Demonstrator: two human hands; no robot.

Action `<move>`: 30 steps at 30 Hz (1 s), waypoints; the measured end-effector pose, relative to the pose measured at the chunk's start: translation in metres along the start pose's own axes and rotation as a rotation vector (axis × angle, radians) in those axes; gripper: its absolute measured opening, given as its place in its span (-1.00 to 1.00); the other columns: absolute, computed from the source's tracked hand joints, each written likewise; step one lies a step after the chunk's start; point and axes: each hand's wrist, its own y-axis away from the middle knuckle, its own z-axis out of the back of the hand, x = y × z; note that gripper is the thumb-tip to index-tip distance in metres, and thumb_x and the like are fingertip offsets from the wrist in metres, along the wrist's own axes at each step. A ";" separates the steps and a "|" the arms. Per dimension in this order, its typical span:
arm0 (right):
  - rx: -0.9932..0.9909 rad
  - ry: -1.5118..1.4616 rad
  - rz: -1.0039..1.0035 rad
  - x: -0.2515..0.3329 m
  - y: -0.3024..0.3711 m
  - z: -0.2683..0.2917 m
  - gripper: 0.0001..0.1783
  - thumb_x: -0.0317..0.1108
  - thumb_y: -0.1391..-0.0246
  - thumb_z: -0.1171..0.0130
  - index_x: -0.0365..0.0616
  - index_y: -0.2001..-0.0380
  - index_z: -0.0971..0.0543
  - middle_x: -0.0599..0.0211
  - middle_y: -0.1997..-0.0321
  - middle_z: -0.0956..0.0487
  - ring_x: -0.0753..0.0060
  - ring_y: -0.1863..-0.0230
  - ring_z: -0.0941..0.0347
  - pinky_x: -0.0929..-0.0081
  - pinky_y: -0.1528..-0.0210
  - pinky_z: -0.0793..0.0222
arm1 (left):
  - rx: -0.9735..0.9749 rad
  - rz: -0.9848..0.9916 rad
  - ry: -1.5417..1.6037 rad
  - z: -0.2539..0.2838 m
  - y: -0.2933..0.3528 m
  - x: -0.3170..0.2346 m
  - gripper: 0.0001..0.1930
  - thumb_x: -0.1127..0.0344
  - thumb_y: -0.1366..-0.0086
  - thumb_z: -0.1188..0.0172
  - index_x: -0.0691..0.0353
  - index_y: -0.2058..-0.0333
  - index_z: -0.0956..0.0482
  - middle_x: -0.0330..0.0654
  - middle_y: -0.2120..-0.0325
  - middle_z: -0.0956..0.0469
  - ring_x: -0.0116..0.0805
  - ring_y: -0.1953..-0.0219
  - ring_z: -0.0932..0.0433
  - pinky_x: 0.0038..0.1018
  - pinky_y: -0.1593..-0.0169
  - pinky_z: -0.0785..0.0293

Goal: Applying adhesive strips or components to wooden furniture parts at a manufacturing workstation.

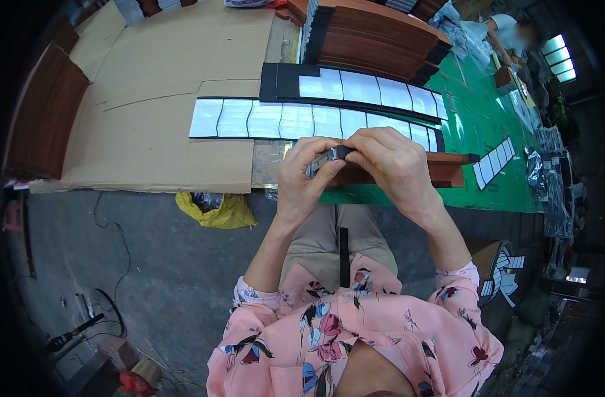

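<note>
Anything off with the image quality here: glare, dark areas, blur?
Head view: the paned window at upper right is blown out nearly white; head view: the green tabletop carries patchy glare; head view: corners fall to black; head view: the co-worker's head is blurred, while both hands, left and right, look reasonably sharp.

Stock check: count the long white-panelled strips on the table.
2: the nearer strip, reaching left onto the cardboard; the farther strip, behind it. More may lie hidden.
</note>
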 end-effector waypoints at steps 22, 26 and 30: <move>-0.005 -0.037 -0.010 -0.003 0.001 0.000 -0.75 -0.44 0.21 -0.26 -0.19 0.35 -0.54 0.30 0.38 -0.53 0.32 0.34 -0.47 0.43 0.38 -0.41 | -0.007 -0.048 -0.055 -0.001 -0.001 0.002 -0.75 0.32 -0.09 -0.27 0.25 0.24 -0.54 -0.19 0.29 -0.53 -0.34 0.23 -0.48 -0.48 0.16 -0.39; 0.004 -0.041 -0.013 -0.002 0.000 -0.002 -0.75 -0.44 0.21 -0.26 -0.19 0.35 -0.54 0.30 0.38 -0.53 0.32 0.34 -0.47 0.43 0.39 -0.41 | -0.004 -0.027 -0.064 0.000 0.000 -0.002 -0.78 0.38 -0.11 -0.25 0.26 0.24 -0.53 -0.21 0.27 -0.52 -0.43 0.23 -0.48 -0.54 0.18 -0.40; 0.000 -0.047 -0.008 0.000 -0.001 -0.005 -0.75 -0.44 0.21 -0.26 -0.19 0.35 -0.54 0.29 0.38 -0.53 0.32 0.34 -0.47 0.43 0.39 -0.41 | -0.011 -0.005 -0.042 0.004 0.001 -0.001 -0.75 0.33 -0.10 -0.26 0.25 0.23 -0.54 -0.20 0.27 -0.52 -0.34 0.23 -0.47 -0.48 0.14 -0.38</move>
